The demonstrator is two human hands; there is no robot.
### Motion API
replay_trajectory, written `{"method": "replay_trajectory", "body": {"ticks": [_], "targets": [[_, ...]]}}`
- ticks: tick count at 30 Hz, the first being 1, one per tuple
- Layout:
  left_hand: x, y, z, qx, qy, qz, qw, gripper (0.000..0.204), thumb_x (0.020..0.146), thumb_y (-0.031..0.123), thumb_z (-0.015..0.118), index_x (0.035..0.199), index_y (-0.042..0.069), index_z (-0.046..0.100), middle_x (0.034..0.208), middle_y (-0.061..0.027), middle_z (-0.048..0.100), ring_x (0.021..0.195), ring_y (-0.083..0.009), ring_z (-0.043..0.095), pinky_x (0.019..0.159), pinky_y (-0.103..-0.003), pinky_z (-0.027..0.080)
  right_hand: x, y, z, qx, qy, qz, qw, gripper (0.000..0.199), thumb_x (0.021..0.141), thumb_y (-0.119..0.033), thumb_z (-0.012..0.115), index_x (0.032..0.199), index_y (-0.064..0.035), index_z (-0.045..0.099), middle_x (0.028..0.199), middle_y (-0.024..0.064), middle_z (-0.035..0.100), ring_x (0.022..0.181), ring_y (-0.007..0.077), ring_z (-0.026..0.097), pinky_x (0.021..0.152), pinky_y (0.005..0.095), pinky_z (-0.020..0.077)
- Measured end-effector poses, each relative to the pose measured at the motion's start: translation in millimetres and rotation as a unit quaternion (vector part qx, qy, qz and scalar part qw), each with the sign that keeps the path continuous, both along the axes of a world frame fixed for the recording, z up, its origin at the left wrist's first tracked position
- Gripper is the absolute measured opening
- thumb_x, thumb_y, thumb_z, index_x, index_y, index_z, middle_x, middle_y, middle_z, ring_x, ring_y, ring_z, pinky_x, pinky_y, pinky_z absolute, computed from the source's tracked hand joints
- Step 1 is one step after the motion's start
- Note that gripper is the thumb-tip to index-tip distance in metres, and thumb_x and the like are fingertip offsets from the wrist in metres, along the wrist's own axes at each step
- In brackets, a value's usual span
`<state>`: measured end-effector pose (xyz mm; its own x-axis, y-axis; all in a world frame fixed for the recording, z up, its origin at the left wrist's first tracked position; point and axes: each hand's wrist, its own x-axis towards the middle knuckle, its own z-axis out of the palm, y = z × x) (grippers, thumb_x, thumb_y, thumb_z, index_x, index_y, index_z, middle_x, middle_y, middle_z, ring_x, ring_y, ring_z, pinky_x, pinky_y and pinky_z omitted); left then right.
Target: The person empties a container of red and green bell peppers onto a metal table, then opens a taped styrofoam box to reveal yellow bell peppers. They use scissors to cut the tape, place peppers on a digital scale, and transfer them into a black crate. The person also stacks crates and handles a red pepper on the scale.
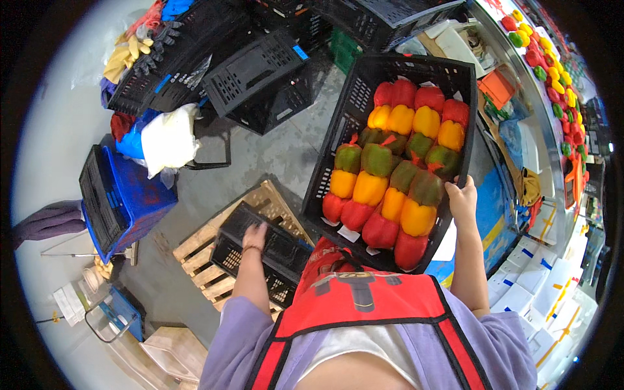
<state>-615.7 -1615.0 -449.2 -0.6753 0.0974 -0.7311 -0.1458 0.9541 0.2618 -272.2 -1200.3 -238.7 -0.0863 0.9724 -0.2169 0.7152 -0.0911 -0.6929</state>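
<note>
A black plastic crate (416, 65) is tilted in front of me, with wrapped packs of red, yellow and green bell peppers (374, 188) in it. Red ties top some of the packs. My right hand (461, 200) grips the crate's right side, its fingers curled over the rim. To the left, my left hand (254, 236) is open with nothing in it, fingers outstretched, over a stack of black crates (239, 224) low on a wooden pallet (195, 255). Whether it touches the stack I cannot tell. My lap and apron hide the stack's near right end.
More black crates (257, 62) are piled at the far left. A blue bin (146, 208) stands at the left with a white bag (170, 140) behind it. Loose peppers (552, 71) lie along a counter at the far right, and white boxes (536, 283) are at the near right.
</note>
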Motion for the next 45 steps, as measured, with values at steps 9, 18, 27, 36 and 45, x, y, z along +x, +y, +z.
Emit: {"method": "replay_trajectory", "body": {"ticks": [9, 18, 27, 36, 45], "targets": [[36, 186, -24, 0.182, -0.021, -0.205, 0.962, 0.044, 0.081, 0.029, 0.065, 0.114, 0.003, 0.056, 0.106, -0.0229, 0.063, 0.104, -0.038, 0.058, 0.089, -0.041, 0.045, -8, -5, 1, 0.003, 0.026, 0.005, 1.0, 0.026, 0.073, -0.011, 0.065, 0.092, 0.0011, 0.053, 0.077, 0.0081, 0.057, 0.072, 0.0177, 0.054, 0.067, 0.0314, 0.0447], [51, 115, 61, 0.285, 0.061, -0.117, 0.949, 0.036, 0.077, 0.02, 0.066, 0.101, -0.005, 0.058, 0.094, -0.0215, 0.066, 0.089, -0.0329, 0.064, 0.079, -0.038, 0.048, 3, -16, 15, -0.033, 0.072, 0.044, 0.996, 0.023, 0.074, -0.01, 0.065, 0.091, -0.0016, 0.052, 0.074, 0.0017, 0.053, 0.068, 0.0108, 0.05, 0.062, 0.027, 0.0425], [2, 57, 104, 0.434, 0.097, 0.188, 0.876, 0.024, 0.07, -0.004, 0.066, 0.093, -0.005, 0.062, 0.085, -0.006, 0.065, 0.073, -0.0125, 0.058, 0.067, -0.027, 0.048, -91, -12, 26, 0.003, 0.173, 0.134, 0.976, 0.02, 0.075, -0.008, 0.066, 0.09, -0.0021, 0.054, 0.074, -0.0002, 0.054, 0.068, 0.0076, 0.049, 0.061, 0.0239, 0.0419], [-181, 99, 212, 0.172, 0.308, -0.103, 0.93, 0.035, 0.068, 0.019, 0.064, 0.097, -0.002, 0.066, 0.081, -0.0235, 0.066, 0.075, -0.0338, 0.066, 0.072, -0.039, 0.05, -224, -7, -34, -0.154, 0.343, 0.019, 0.926, 0.022, 0.077, -0.011, 0.069, 0.091, -0.0013, 0.056, 0.076, 0.0027, 0.056, 0.062, 0.0111, 0.05, 0.058, 0.0258, 0.0417], [-286, 159, 234, 0.062, 0.283, -0.158, 0.944, 0.038, 0.077, 0.033, 0.071, 0.097, 0.001, 0.068, 0.082, -0.0174, 0.068, 0.075, -0.0275, 0.067, 0.071, -0.037, 0.05, -269, -34, -67, -0.454, 0.355, 0.007, 0.817, 0.025, 0.073, -0.005, 0.065, 0.091, -0.0047, 0.048, 0.076, 0.0039, 0.053, 0.073, 0.0177, 0.05, 0.071, 0.033, 0.0398]]}}
